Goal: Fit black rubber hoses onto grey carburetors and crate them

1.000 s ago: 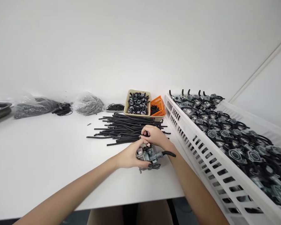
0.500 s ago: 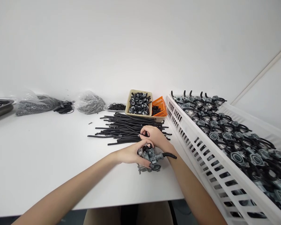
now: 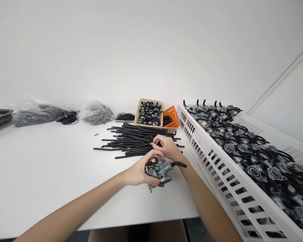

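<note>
My left hand (image 3: 136,172) is wrapped round a grey metal carburetor (image 3: 159,171), thumb on its near side. A short black rubber hose (image 3: 179,164) sticks out from the carburetor's right side, across my right wrist. Just beyond the carburetor is my right hand (image 3: 167,148), its thumb and fingers curled together in a pinch. Whatever lies between those fingers is too hidden to make out. Under and behind my right hand spreads a pile of straight black rubber hoses (image 3: 131,138).
At right stands a white slotted crate (image 3: 212,158) packed with carburetors. Behind the hoses are a cream basket (image 3: 148,125) of black-and-silver parts, an orange basket (image 3: 176,117) and a tray of black rings (image 3: 125,116). Plastic bags (image 3: 97,112) of small parts and a metal tray (image 3: 5,117) sit leftward.
The carburetor has turned a little in my left hand and shifted slightly left. My right hand stays pinched in nearly the same spot beyond it.
</note>
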A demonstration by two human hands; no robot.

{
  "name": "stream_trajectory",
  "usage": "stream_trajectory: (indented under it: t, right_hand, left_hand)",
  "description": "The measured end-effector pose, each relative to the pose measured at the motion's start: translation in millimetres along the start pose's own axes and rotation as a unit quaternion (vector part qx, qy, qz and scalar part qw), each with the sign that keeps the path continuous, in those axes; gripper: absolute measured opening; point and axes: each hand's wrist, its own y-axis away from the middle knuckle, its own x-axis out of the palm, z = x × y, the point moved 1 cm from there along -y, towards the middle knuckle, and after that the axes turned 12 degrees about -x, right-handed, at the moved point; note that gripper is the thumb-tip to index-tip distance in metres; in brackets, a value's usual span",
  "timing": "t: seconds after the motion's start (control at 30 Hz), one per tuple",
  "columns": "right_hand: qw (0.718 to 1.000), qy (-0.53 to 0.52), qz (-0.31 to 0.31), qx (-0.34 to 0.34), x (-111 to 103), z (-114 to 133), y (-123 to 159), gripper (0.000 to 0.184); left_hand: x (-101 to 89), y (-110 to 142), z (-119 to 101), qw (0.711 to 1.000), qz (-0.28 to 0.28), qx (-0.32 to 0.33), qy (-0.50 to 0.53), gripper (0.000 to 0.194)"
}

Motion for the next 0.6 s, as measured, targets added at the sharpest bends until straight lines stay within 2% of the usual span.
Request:
stream_trajectory:
  t: [0.07,0.17,0.27,0.37,0.5,0.6]
  right_hand:
    - [0.997,-0.050,-0.045,0.029,-1,-4,-2,0.010]
    - [0.972,-0.164,-0.149,0.073,-5,-11,-5,0.017]
    - [0.922,-0.275,-0.251,0.107,-12,-14,-8,0.026]
    - [0.872,-0.365,-0.308,0.109,-18,-14,-9,0.033]
    - [0.820,-0.452,-0.337,0.096,-18,-9,-7,0.032]
    - [0.785,-0.496,-0.359,0.095,-13,-5,-7,0.029]
  left_hand:
    - [-4.4,0,0,0.998,-0.027,0.021,0.044,0.071]
    - [-17.7,-1,-3,0.982,-0.128,0.066,0.125,0.074]
    - [-36.0,-2,-8,0.932,-0.260,0.115,0.224,0.060]
    - [-53.7,-3,-10,0.879,-0.352,0.134,0.294,0.051]
    - [-66.7,-6,-6,0.829,-0.392,0.106,0.385,0.049]
    - [-66.9,-8,-2,0.814,-0.397,0.094,0.412,0.045]
